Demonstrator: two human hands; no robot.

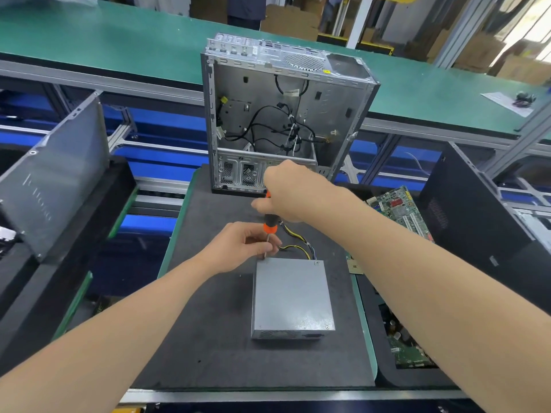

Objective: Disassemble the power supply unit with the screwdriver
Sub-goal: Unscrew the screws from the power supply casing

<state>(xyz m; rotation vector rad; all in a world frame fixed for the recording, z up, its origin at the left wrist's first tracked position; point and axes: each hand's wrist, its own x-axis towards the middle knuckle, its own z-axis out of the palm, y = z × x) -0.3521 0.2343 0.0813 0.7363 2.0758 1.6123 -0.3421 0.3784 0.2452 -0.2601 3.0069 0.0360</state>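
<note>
Both hands work one tool: the left hand (238,245) pinches the thin metal shaft just above its tip, and the right hand (290,193) is wrapped around the handle of the orange-and-black screwdriver (269,223). Its tip meets the far left corner of the flat grey metal power supply unit (292,296), which lies near the middle of the dark foam-topped counter (208,323). Judging by this, a lid screw is being undone; keep the shaft upright, press down firmly, and turn slowly so the tip stays seated
</note>
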